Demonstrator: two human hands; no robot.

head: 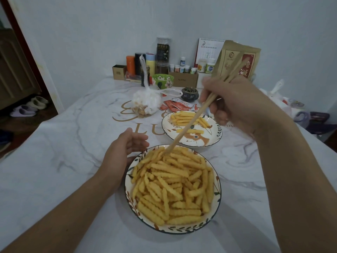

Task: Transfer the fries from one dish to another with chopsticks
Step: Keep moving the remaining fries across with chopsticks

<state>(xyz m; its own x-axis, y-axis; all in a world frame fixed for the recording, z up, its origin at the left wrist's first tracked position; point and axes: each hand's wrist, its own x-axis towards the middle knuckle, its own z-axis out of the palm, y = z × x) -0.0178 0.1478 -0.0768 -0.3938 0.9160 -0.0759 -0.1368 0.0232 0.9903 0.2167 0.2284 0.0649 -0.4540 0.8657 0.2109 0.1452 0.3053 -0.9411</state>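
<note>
Two patterned dishes stand on the marble-print table cover (60, 157): the near dish (218, 195) is heaped with crinkle-cut fries (173, 187), and the far dish (218, 136), just beyond it and apart from it, carries only a small scatter of fries (187, 118) along its far side and middle. The right hand (235, 106) holds the chopsticks (189, 125), fingers curled round the upper shafts; the sticks slope down across the far dish to tips that sit in the far edge of the heap. Whether the tips have closed on a fry cannot be determined; they appear close together and are partly buried. The left hand (124, 150) lies against the near dish's left rim with fingers relaxed and spread, gripping nothing, and appears to be steadying the dish. Judgement: the transfer is at an early stage, with most of the stock untransferred. Risks noted: the fries are ridged and lie crosswise, so a pinch near one end could let the piece pivot and fall onto the cover in the gap between the dishes; lifting from within the heap could drag neighbours over the rim; the long slope of the sticks gives little leverage at the tips. A tied plastic bag (147, 103) and red sachets (175, 105) lie near the far dish, beyond it.
</note>
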